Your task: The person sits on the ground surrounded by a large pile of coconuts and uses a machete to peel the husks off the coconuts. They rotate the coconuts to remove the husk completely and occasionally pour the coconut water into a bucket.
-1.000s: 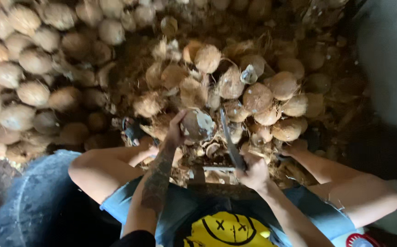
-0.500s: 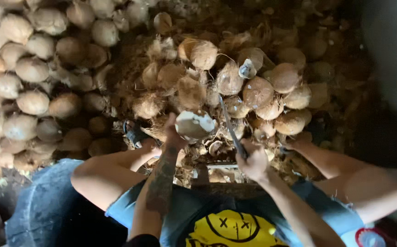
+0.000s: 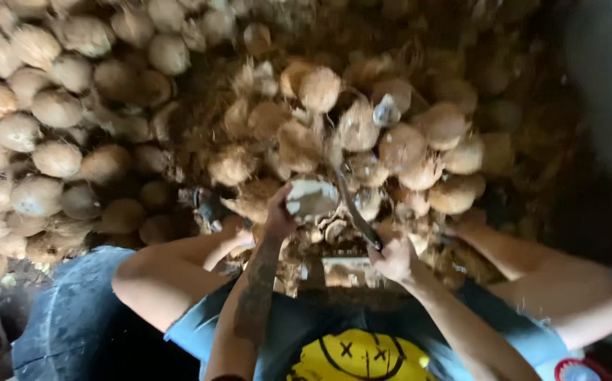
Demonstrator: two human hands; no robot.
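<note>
Coconut (image 3: pixel 311 197) lifted higher in left hand (image 3: pixel 278 215) — knife (image 3: pixel 352 204) blade now against it.

coconuts (image 3: pixel 318 88): dozens, perhaps sixty | knife (image 3: pixel 352 204): 1 | hands (image 3: pixel 280 215): 2

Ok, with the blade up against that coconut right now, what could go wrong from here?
1. The left hand grips the pale coconut right beside the curved blade held by the right hand; a slip could cut the fingers.
2. The bare knees flank the work, so a deflected blade might reach a leg.
3. The view is blurred and dim, making aim harder to judge.
</note>
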